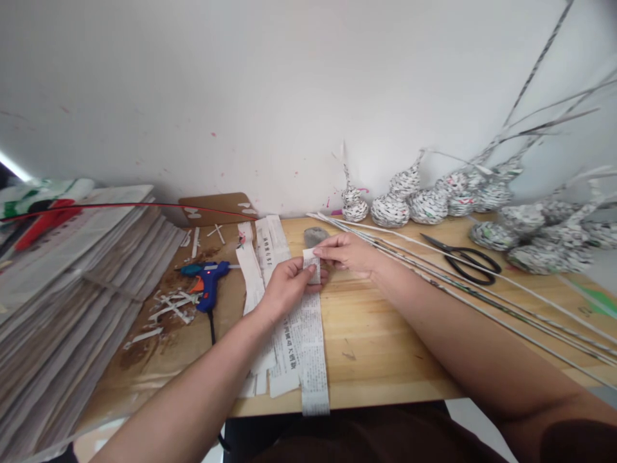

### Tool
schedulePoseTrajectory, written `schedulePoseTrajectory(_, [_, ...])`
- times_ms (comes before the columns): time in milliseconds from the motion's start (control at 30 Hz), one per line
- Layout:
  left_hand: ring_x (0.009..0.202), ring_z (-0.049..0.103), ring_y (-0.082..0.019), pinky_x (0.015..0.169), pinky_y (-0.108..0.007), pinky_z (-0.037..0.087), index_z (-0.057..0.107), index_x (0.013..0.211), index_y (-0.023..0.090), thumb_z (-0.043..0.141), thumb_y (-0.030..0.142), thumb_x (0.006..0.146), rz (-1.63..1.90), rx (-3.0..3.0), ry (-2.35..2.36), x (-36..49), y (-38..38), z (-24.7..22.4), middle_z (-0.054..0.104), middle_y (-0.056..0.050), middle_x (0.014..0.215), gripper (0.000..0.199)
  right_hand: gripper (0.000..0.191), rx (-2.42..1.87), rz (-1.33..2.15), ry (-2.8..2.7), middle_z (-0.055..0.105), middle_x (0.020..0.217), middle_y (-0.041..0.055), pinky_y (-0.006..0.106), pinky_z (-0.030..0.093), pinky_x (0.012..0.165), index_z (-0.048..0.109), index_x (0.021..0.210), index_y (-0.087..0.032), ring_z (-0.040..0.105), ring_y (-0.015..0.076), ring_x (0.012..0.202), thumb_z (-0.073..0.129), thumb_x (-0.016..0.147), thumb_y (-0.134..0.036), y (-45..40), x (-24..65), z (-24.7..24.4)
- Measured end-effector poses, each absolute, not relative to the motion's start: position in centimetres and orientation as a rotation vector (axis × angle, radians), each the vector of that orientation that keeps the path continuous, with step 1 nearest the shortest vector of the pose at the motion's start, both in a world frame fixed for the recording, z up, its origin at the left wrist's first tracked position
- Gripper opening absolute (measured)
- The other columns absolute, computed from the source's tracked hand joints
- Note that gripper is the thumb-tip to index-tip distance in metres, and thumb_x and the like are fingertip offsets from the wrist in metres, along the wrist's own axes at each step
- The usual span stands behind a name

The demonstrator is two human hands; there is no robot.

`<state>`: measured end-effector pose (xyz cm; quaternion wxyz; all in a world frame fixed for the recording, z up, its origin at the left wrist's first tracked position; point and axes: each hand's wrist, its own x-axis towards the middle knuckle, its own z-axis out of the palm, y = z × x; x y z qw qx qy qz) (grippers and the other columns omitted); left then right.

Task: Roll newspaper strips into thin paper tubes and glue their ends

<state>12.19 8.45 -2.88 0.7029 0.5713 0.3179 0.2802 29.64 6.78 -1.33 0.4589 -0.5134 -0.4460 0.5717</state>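
A long newspaper strip (315, 360) lies lengthwise towards me, its near end hanging at the table's front edge. My left hand (290, 283) is closed on the strip's far end, thumb on top. At the top corner of that same end, my right hand (348, 253) pinches the paper between thumb and fingers. More cut newspaper strips (285, 334) lie flat in a loose pile under and beside my left forearm. Just beyond my hands sits a grey stone-like lump (315, 236).
On the left are a blue glue gun (210, 283), paper scraps (176, 307) and a tall newspaper stack (96, 289). Long thin paper rods (434, 278) cross the right side near black scissors (465, 260). Woven paper gourd shapes (429, 204) line the wall.
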Motion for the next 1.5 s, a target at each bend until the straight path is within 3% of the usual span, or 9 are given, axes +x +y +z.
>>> schedulePoseTrajectory(833, [0.089, 0.067, -0.023, 0.082, -0.038, 0.053, 0.066, 0.092, 0.014, 0.067, 0.039, 0.076, 0.625, 1.265, 0.691, 12.4, 8.2, -2.9, 0.072, -0.009, 0.092, 0.030, 0.031, -1.272, 1.342, -0.943, 0.052, 0.049, -0.0042, 0.020, 0.031, 0.040, 0.062, 0.061, -0.013, 0.040, 0.0042, 0.040, 0.085, 0.056, -0.034, 6.8, 28.4, -1.4])
schedulePoseTrajectory(1067, [0.090, 0.067, -0.024, 0.081, -0.038, 0.053, 0.066, 0.089, 0.014, 0.068, 0.041, 0.075, 0.640, 1.248, 0.713, 12.4, 8.2, -2.7, 0.072, -0.010, 0.091, 0.031, 0.033, -1.273, 1.334, -1.051, 0.051, 0.048, -0.0042, 0.019, 0.026, 0.037, 0.065, 0.068, -0.013, 0.040, 0.0045, 0.041, 0.080, 0.062, -0.042, 6.6, 29.0, -1.1])
schedulePoseTrajectory(1500, [0.086, 0.068, -0.022, 0.079, -0.037, 0.054, 0.070, 0.095, 0.013, 0.069, 0.044, 0.075, 0.628, 1.182, 0.726, 12.3, 8.2, -2.6, 0.073, -0.012, 0.091, 0.036, 0.027, -1.227, 1.420, -1.141, 0.052, 0.051, -0.0032, 0.018, 0.020, 0.037, 0.070, 0.074, -0.012, 0.038, 0.0036, 0.043, 0.076, 0.069, -0.038, 6.8, 29.9, -1.2])
